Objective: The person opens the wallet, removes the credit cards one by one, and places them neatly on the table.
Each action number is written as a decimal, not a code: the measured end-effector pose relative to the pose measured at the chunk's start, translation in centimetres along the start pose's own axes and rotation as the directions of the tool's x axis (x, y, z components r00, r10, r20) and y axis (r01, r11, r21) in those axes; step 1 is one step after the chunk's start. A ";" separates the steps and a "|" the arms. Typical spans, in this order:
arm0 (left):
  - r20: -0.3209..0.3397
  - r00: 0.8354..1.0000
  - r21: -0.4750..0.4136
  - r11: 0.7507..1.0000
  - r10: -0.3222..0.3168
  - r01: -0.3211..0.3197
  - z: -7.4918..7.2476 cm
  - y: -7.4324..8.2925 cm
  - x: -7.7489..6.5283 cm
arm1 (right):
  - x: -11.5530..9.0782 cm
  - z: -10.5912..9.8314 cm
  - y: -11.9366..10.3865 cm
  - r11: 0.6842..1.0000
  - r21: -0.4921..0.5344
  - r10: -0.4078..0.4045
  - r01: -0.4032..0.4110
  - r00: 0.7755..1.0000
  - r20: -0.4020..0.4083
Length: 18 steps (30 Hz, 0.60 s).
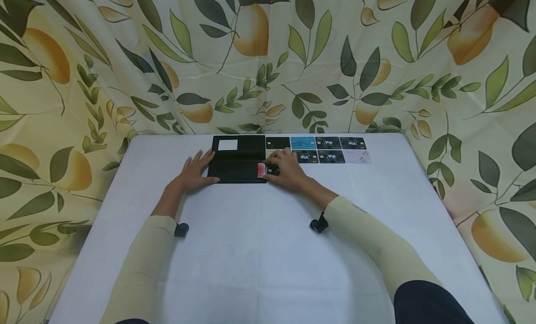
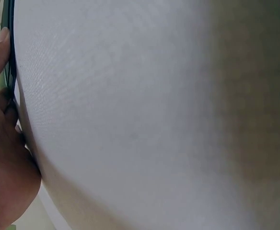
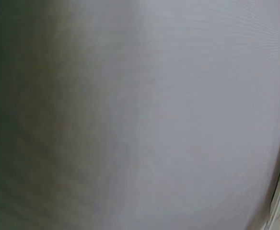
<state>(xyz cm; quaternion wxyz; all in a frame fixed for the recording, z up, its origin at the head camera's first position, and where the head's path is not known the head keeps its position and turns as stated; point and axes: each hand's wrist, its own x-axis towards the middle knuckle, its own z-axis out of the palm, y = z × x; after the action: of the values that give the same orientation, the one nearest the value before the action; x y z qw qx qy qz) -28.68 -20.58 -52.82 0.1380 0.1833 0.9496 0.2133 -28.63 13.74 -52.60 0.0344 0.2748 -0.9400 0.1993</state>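
A black card wallet (image 1: 234, 172) lies unfolded near the table's far edge, with a white patch (image 1: 228, 145) showing in its upper half. My left hand (image 1: 193, 173) rests at its left edge, fingers spread and the thumb touching the lower flap. At the wallet's lower right edge, my right hand (image 1: 290, 171) pinches a dark card (image 1: 272, 169). A red-and-white card (image 1: 261, 170) shows beside it on the lower flap. The left wrist view catches the left hand (image 2: 8, 172) against the wallet's dark edge (image 2: 10, 48). Fingers hide part of the pinched card.
Right of the wallet, several cards lie in two rows: a black card (image 1: 278, 143), a blue card (image 1: 303, 143), black Vip cards (image 1: 328, 143) and a pale pink card (image 1: 357, 156). A white cloth (image 1: 259, 249) covers the table. Behind hangs a leaf-and-fruit patterned curtain (image 1: 268, 91).
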 end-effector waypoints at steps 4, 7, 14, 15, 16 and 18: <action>0.002 1.000 0.003 1.000 0.001 -0.001 0.0 0.0 0.0 | -0.1 0.0 0.2 1.000 -0.001 0.003 -0.003 1.000 -0.001; 0.001 1.000 0.008 1.000 -0.002 0.002 -0.1 0.1 -0.1 | -0.2 0.0 0.4 1.000 -0.011 0.017 -0.017 1.000 -0.005; -0.001 1.000 0.009 1.000 0.002 -0.002 -0.2 0.3 -0.2 | -0.2 0.1 0.6 1.000 -0.019 -0.003 0.003 1.000 -0.006; -0.002 1.000 0.008 1.000 0.004 -0.004 -0.2 0.3 -0.2 | -0.1 0.1 0.5 1.000 -0.022 -0.008 0.008 1.000 -0.001; -0.004 1.000 0.004 1.000 0.005 -0.005 -0.2 0.4 -0.2 | -0.1 0.1 0.5 1.000 -0.026 -0.011 0.011 1.000 0.003; -0.006 1.000 -0.005 1.000 0.008 -0.008 -0.3 0.5 -0.2 | 0.0 0.1 0.3 1.000 -0.028 -0.010 0.011 1.000 0.013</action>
<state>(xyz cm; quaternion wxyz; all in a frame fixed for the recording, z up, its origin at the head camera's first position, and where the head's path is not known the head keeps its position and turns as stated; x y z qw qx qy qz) -28.44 -20.37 -52.35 0.1349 0.1861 0.9488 0.2166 -28.80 13.97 -52.82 0.0333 0.2806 -0.9414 0.1843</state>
